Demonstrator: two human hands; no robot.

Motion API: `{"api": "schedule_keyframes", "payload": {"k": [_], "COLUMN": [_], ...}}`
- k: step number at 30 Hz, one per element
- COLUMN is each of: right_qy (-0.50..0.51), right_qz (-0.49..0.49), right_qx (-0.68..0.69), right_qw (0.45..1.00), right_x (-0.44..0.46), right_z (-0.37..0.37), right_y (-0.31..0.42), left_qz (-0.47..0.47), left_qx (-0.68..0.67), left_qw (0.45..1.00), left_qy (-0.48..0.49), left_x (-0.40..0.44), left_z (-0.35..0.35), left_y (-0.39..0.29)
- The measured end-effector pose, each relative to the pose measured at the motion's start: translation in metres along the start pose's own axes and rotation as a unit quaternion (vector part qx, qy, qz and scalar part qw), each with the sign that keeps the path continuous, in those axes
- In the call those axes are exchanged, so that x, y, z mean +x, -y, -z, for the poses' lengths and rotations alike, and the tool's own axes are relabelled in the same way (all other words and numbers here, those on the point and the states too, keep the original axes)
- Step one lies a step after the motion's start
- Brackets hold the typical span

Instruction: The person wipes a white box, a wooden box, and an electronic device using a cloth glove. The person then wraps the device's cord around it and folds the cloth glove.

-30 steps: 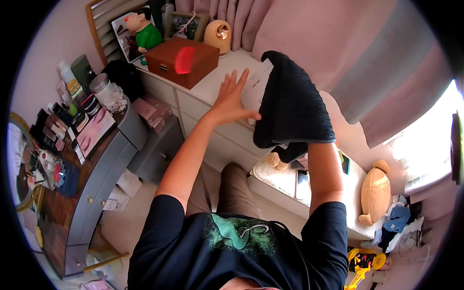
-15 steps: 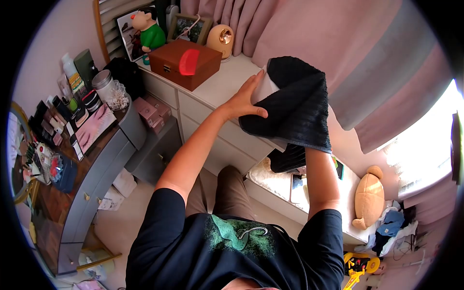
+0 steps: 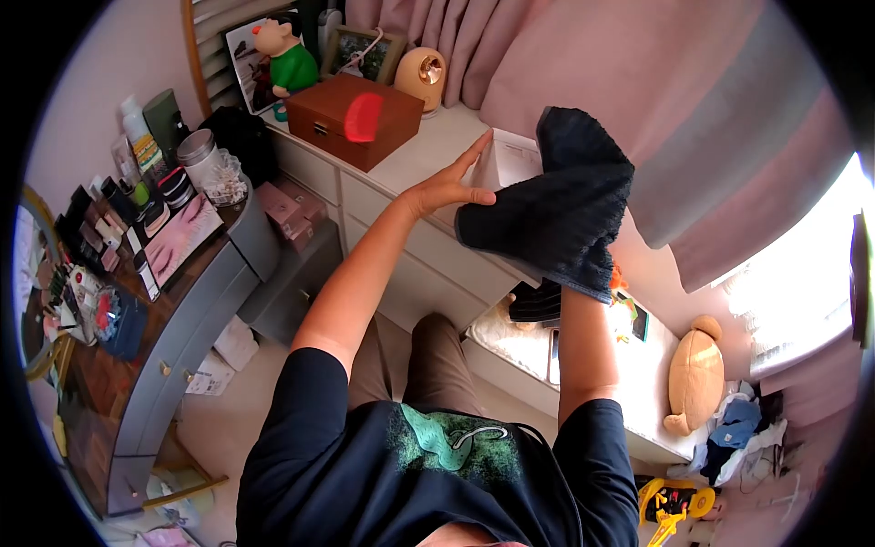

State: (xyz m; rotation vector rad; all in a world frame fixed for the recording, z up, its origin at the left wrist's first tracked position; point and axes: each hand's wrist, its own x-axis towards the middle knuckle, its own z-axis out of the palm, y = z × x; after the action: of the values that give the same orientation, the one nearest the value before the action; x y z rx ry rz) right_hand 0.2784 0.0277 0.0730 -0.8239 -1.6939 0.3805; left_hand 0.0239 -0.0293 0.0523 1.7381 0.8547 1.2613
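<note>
My left hand [image 3: 448,189]: thumb and fingers apart, against the white box [image 3: 516,165] near the chest's [image 3: 430,144] right edge; uneven pressure could slide it. Rightward, black cloth [image 3: 558,202] hides my right hand, grip unreadable; a snagged fold might tip the box.

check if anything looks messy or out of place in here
The rumpled heap of blue, white and dark fabric at the far right, beside the long tan plush toy, looks untidy, piled rather than folded. The black textured cloth hiding the right hand is crumpled, but that suggests ordinary handling. No spill or damage shows.
</note>
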Motion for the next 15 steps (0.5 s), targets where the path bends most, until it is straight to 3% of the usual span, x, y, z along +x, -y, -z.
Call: {"api": "schedule_keyframes", "payload": {"k": [7, 12, 15], "right_qy": [-0.028, 0.077, 0.154], "right_qz": [0.029, 0.091, 0.137], "right_qx": [0.021, -0.059, -0.111], "right_qw": [0.999, 0.991, 0.972], "right_x": [-0.009, -0.029, -0.039], "right_z": [0.044, 0.04, 0.032], "right_y": [0.021, 0.033, 0.036], "left_qz": [-0.003, -0.076, -0.04], "left_qx": [0.002, 0.12, 0.213], "left_qw": [1.0, 0.981, 0.964], "left_qy": [-0.027, -0.133, -0.153], "left_x": [0.0, 0.004, 0.005], "left_z": [-0.012, -0.039, -0.042], "left_y": [0.001, 0.008, 0.002]}}
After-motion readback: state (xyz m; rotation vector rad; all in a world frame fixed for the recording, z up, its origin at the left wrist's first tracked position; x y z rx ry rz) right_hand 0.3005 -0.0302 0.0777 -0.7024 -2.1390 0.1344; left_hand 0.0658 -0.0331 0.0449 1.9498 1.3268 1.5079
